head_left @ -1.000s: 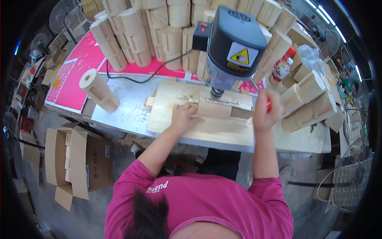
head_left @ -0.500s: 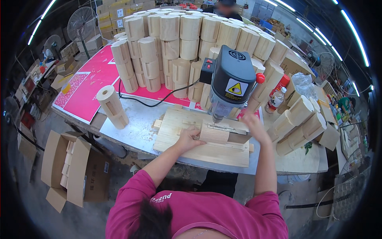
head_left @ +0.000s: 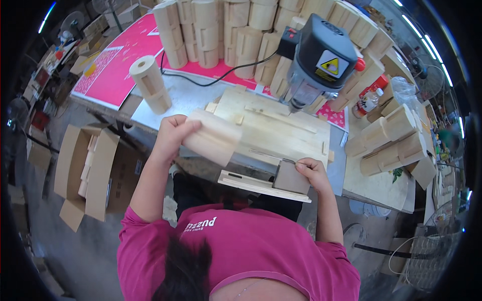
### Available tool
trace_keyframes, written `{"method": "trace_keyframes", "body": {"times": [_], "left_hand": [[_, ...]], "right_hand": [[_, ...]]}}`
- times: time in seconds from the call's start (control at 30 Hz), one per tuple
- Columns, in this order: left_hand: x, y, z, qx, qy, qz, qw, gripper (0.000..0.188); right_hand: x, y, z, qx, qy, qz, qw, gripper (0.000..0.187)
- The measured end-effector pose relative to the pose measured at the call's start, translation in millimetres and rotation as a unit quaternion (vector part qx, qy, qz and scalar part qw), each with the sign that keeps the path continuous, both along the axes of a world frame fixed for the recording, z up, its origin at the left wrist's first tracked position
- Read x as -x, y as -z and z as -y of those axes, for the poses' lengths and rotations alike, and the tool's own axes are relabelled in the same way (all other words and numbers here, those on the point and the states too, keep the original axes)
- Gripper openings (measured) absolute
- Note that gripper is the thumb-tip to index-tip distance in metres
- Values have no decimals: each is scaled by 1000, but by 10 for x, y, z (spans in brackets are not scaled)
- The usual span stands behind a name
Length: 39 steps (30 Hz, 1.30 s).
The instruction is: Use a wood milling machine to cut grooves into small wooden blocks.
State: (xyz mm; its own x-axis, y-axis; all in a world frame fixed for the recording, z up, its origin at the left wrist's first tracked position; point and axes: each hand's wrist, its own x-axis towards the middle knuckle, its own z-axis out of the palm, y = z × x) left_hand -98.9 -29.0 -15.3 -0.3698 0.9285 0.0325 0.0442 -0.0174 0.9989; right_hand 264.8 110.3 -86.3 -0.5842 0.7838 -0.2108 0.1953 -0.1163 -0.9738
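Observation:
My left hand (head_left: 171,139) is closed around one end of a pale wooden cylinder (head_left: 215,139), smeared by motion and tilted over the board's left part. My right hand (head_left: 312,173) grips a grey-brown block (head_left: 291,177) with thumb and fingers. The block sits at the right end of a slotted wooden strip (head_left: 246,184), which hangs in front of the table's near edge, apart from the cylinder. Behind both hands lies a light wooden board (head_left: 281,131) with narrow battens on it. Over its far right part stands a dark benchtop drill (head_left: 321,57), its chuck above the board.
Stacked wooden cylinders (head_left: 206,37) fill the table's far side; one stack (head_left: 150,85) stands at left, others (head_left: 384,133) lean at right. A black cable (head_left: 221,78) runs from the drill. A bottle (head_left: 369,103) stands right. An open carton (head_left: 98,175) sits below left.
The cylinder has come away from under the drill, drawn left and toward me in my left hand. My right hand has left the drill's side and now holds the block with its strip.

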Motion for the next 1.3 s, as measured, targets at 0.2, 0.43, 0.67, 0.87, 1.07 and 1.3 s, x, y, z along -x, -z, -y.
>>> {"method": "trace_keyframes", "body": {"times": [0.2, 0.43, 0.67, 0.87, 1.07, 1.3], "left_hand": [[-168, 81, 137, 45, -131, 134, 981, 28], [-334, 209, 180, 45, -119, 119, 985, 28], [-654, 399, -73, 69, -25, 123, 990, 32], [-924, 661, -497, 37, 78, 91, 992, 33], [-1003, 837, -715, -44, 94, -164, 981, 52], [-1036, 1012, -972, -102, 28, -455, 884, 70]], "right_hand": [[261, -365, 330, -300, -37, 137, 943, 22], [106, -571, 324, -299, 29, -15, 954, 23], [111, -357, 271, -211, 31, -53, 976, 23], [66, -209, 60, -270, 64, -18, 961, 23], [-30, -127, -119, -369, 132, 109, 913, 25], [0, -79, -534, -416, 162, 151, 882, 32]]}}
